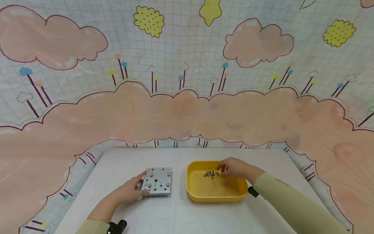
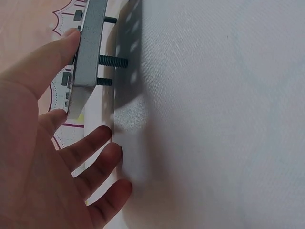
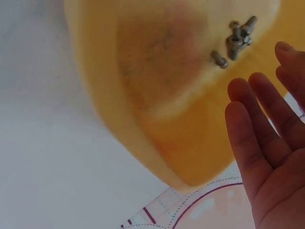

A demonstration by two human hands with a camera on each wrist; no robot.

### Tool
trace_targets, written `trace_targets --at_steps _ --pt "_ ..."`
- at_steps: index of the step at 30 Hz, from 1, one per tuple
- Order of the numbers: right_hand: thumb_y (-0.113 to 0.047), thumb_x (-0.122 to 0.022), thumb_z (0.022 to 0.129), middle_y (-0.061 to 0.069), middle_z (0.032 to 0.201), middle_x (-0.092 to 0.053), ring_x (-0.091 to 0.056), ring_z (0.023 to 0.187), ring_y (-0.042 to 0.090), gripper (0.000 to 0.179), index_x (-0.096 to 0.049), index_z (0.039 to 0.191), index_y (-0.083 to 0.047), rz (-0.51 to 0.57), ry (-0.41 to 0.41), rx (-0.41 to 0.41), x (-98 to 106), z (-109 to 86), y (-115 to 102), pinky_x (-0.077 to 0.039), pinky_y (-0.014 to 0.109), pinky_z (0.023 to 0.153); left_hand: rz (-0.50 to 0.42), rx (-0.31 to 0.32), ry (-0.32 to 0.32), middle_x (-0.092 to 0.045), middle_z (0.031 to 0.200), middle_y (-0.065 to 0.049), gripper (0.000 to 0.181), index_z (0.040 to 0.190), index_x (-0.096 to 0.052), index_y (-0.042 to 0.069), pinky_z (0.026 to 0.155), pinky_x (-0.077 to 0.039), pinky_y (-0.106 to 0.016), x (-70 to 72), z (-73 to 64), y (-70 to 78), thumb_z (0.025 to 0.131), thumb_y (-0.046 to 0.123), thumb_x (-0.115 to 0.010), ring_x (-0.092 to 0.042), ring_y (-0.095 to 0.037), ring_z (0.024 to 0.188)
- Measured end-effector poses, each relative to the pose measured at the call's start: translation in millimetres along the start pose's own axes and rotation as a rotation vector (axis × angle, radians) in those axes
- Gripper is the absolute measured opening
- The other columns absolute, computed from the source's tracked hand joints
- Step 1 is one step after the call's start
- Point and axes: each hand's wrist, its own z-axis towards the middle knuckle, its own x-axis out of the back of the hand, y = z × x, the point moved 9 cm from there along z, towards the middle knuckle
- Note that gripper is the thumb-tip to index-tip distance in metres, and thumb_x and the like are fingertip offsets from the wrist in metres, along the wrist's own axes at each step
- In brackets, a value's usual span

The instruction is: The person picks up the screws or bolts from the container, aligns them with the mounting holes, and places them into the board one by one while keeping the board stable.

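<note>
My left hand (image 1: pixel 130 190) holds a silver metal plate (image 1: pixel 160 179) by its left side, thumb at the near corner and index finger by the left edge. Bolt heads and holes dot the plate's top. In the left wrist view, threaded bolts (image 2: pixel 113 61) stick out below the plate (image 2: pixel 89 47), and the other fingers spread free of it. My right hand (image 1: pixel 235 168) reaches over the far right rim of a yellow tray (image 1: pixel 191 195). Its fingertips are beside several small metal screws (image 3: pixel 236 42) lying on the tray floor, and no screw shows between them.
Tray and plate stand side by side on a white-covered table (image 1: pixel 178 217), the tray on the right. Behind the table hangs a patterned cloth (image 1: pixel 187 113) with clouds and stars. A black wrist device (image 1: pixel 117 226) shows at the left sleeve.
</note>
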Motion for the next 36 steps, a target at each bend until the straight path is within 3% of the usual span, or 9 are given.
trace_targets --at_steps 14,28,36 --pt "-0.014 -0.074 0.089 -0.005 0.084 -0.059 -0.052 0.083 0.018 0.016 -0.073 0.104 -0.018 -0.083 -0.067 0.0 -15.0 15.1 5.3 -0.045 0.039 0.086 -0.039 0.011 -0.008 -0.053 0.133 -0.017 0.102 0.158 -0.026 0.013 0.094 -0.044 -0.059 -3.0 6.4 -7.2 0.078 0.05 -0.08 -0.057 -0.035 0.113" --pt "-0.014 -0.072 0.091 -0.007 0.085 -0.059 -0.053 0.084 0.017 0.015 -0.074 0.105 -0.02 -0.208 -0.096 -0.013 -14.4 27.0 4.8 -0.046 0.039 0.091 -0.056 0.034 -0.005 -0.053 0.133 -0.015 0.102 0.157 -0.028 0.015 0.093 -0.044 -0.058 -1.1 5.7 -8.2 0.077 0.049 -0.082 -0.056 -0.032 0.111" --pt "-0.011 -0.071 0.091 -0.007 0.088 -0.061 -0.053 0.086 0.018 0.015 -0.074 0.103 -0.02 -0.207 -0.125 -0.022 -18.7 29.2 2.9 -0.045 0.044 0.097 -0.078 0.026 -0.007 -0.053 0.132 -0.015 0.099 0.157 -0.029 0.015 0.094 -0.043 -0.06 -1.0 3.9 -6.6 0.078 0.043 -0.082 -0.056 -0.036 0.112"
